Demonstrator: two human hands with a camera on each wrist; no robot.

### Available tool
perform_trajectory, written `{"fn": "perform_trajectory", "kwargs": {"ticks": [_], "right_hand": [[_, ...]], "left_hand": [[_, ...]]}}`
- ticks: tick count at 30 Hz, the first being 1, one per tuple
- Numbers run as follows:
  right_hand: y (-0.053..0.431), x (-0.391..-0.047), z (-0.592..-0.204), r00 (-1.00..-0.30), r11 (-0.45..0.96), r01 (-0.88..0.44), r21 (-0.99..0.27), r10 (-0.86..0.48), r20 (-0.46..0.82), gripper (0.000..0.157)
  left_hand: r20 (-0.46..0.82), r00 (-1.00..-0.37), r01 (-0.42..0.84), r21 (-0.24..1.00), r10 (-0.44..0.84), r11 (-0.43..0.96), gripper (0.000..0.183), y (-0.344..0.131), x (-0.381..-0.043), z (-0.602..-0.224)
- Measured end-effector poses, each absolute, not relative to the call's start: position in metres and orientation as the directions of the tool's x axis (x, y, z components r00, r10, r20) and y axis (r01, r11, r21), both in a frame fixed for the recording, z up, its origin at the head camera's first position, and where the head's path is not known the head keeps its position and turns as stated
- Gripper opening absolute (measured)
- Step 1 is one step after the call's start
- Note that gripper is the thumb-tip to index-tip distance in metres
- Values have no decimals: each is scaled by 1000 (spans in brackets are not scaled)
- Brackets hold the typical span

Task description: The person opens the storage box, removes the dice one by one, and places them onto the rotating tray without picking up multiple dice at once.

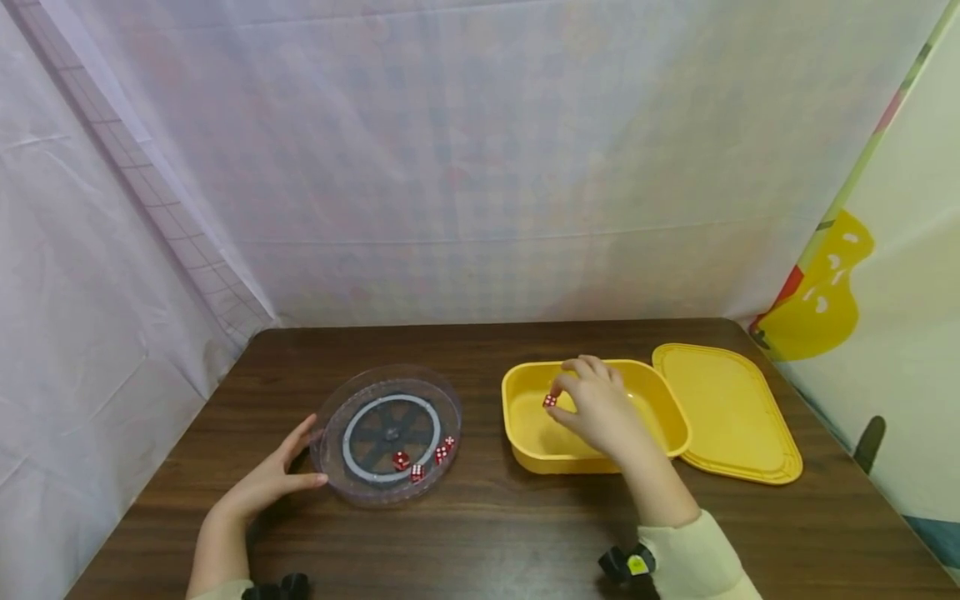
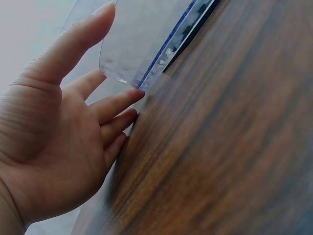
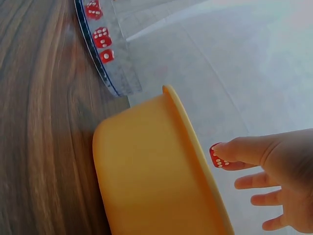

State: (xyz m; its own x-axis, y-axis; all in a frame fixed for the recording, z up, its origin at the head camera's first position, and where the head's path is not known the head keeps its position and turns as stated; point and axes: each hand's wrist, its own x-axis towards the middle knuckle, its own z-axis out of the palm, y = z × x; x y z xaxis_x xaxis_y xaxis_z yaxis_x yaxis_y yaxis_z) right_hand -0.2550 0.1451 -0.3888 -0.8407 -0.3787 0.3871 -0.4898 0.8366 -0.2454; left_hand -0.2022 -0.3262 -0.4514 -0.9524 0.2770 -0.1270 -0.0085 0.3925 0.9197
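Between thumb and fingertip my right hand [image 1: 597,408] pinches a red die [image 1: 550,401] with white pips, over the yellow tub [image 1: 521,450]. In the right wrist view the pinched die [image 3: 218,155] shows just above the tub's rim [image 3: 188,125]. My left hand [image 1: 266,477] lies at the left side of a round clear plastic dish [image 1: 337,400], thumb and fingers spread at its wall. From the left wrist view, the fingertips [image 2: 134,95] touch the dish's clear wall [image 2: 132,44]. Several red dice [image 1: 417,473] sit in the dish's lower right part, over its dark spoked pattern.
A flat yellow lid [image 1: 731,412] lies right of the tub, beside its rim. All stand on a dark wood table [image 1: 480,533]. A pale curtain [image 1: 480,167] hangs behind the table's far edge, with white cloth [image 1: 97,250] on the left.
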Motion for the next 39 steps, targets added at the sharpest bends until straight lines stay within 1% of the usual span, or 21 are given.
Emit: {"fn": "perform_trajectory", "kwargs": {"ticks": [13,20,25,32,35,39], "right_hand": [[122,-249,-381,-799,804,-545,-239,-412,438,17],[108,-244,-379,-807,805,-543,-241,-421,414,16],[96,-242,-380,-799,795,-560,-234,-443,406,16],[79,-237,-378,-802,783,-563,-267,-440,403,17],[72,-236,-379,-785,765,-586,-265,-456,419,17],[65,-237,-383,-752,751,-620,-227,-485,447,17]], "left_hand": [[-119,-951,0,923,285,385,100,-324,-202,-450],[-120,-954,-4,922,275,388,100,-325,-202,-450],[-129,-952,-10,919,277,394,100,-325,-202,-450],[-137,-951,-15,916,277,402,100,-326,-202,-450],[-137,-952,-17,916,273,400,101,-326,-202,-450],[-135,-953,-16,917,272,398,101,-327,-202,-452]]}}
